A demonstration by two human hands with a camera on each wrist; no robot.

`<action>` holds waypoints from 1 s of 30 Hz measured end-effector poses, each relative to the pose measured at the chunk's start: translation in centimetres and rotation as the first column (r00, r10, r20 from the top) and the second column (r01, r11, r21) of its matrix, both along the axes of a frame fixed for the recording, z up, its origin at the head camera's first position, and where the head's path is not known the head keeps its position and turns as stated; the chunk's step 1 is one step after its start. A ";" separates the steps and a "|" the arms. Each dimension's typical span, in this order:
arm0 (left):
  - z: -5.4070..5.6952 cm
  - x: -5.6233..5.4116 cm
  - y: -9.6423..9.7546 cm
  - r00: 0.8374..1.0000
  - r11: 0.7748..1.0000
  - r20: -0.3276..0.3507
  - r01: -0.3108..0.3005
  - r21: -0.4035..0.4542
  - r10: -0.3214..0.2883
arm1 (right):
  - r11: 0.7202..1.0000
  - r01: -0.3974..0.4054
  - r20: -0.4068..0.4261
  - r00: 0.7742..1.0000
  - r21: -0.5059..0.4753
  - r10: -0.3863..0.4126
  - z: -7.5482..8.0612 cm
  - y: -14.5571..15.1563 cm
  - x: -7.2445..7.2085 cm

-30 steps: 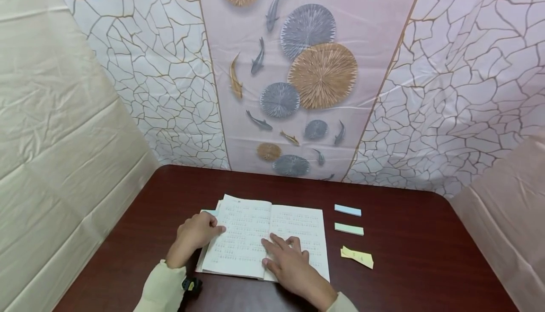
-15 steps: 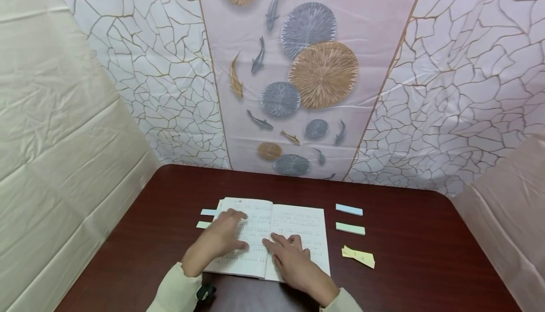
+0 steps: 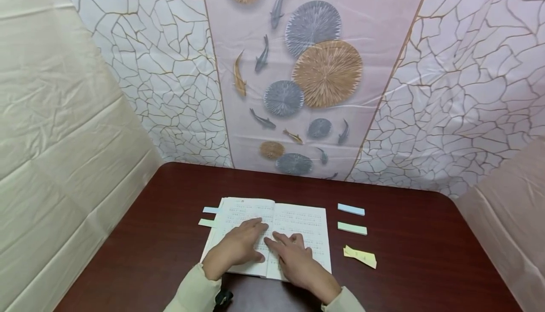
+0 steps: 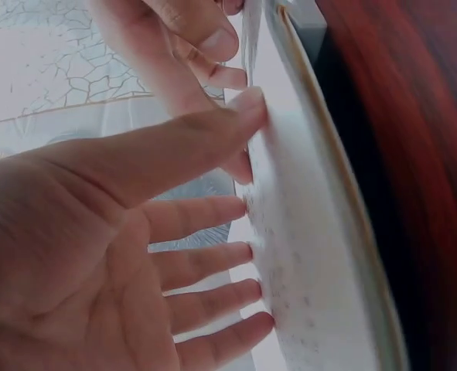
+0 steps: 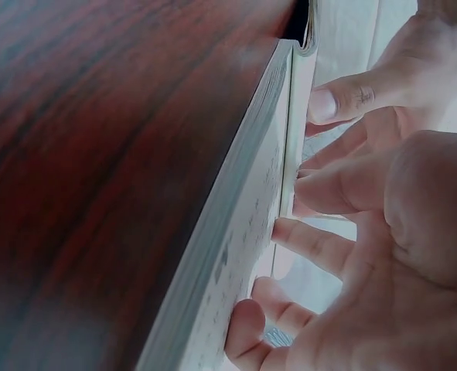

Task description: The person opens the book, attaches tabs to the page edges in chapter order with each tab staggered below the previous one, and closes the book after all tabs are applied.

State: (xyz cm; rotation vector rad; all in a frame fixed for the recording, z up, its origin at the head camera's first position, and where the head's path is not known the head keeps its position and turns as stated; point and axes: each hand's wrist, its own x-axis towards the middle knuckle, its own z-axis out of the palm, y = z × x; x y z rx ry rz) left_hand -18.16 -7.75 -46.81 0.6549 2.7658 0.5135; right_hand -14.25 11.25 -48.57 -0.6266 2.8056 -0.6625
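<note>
An open book [image 3: 238, 212] with printed pages lies flat on the dark red-brown table. On its left page, near the fold, rests my left hand [image 3: 239, 245]; the left wrist view shows its fingers [image 4: 205, 263] extended, their tips touching the paper. My right hand [image 3: 298, 261] presses the right page beside the fold with fingertips, some of its fingers bent, as the right wrist view shows. Neither hand grips anything. From the book's left edge stick out a blue sticky tab [image 3: 211, 210] and, just below it, a green sticky tab [image 3: 207, 222].
Right of the book lie a blue sticky-note pad [image 3: 351, 209], a green sticky-note pad [image 3: 352, 228] and some yellow sticky notes [image 3: 360, 256], fanned slightly. A patterned curtain [image 3: 294, 113] hangs behind the table [image 3: 426, 246]. A plain cloth [image 3: 76, 151] hangs at the left.
My left hand has moved right from the book's left edge across the page to near the fold, uncovering the blue and green tabs. My right hand has stayed nearly in place.
</note>
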 end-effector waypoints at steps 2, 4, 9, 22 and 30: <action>0.1 -0.1 0.4 1.000 1.000 -0.002 -0.007 -0.030 0.007 | 1.000 0.001 -0.012 1.000 0.001 -0.001 0.4 0.0 0.3; 0.1 -0.2 0.8 1.000 0.999 -0.001 -0.019 -0.051 0.019 | 1.000 0.002 -0.026 1.000 0.000 -0.002 0.6 0.0 0.5; 0.1 -0.3 1.5 0.998 0.996 0.023 -0.056 -0.068 0.057 | 0.999 0.008 -0.037 0.999 -0.039 -0.010 0.5 0.3 0.9; 0.4 -0.5 1.1 0.995 0.998 0.079 -0.056 -0.026 0.057 | 0.925 0.378 -0.102 0.920 -0.030 -0.379 0.9 4.9 -0.4; 0.2 -0.5 1.2 0.995 0.999 0.095 -0.034 -0.033 0.037 | 0.879 0.476 0.033 0.880 -0.043 -0.475 0.5 8.0 -1.0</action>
